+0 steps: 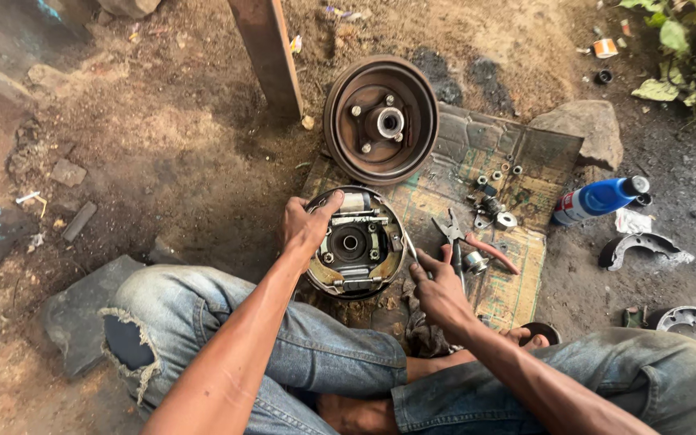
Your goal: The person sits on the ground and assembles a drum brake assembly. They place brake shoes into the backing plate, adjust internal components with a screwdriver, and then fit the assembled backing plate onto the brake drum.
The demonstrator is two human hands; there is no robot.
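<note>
A round brake backing plate with shoes and springs lies on a worn cardboard sheet in front of my knees. My left hand grips its left rim, thumb on the upper edge. My right hand rests beside the plate's right edge, fingers curled around a thin dark tool whose end is hidden. Pliers with red handles lie just right of that hand. A rusty brake drum sits farther away, open side up.
Small nuts, washers and a bearing ring are scattered on the cardboard. A blue spray can, loose brake shoes, a stone and a wooden post stand around on the dirt ground.
</note>
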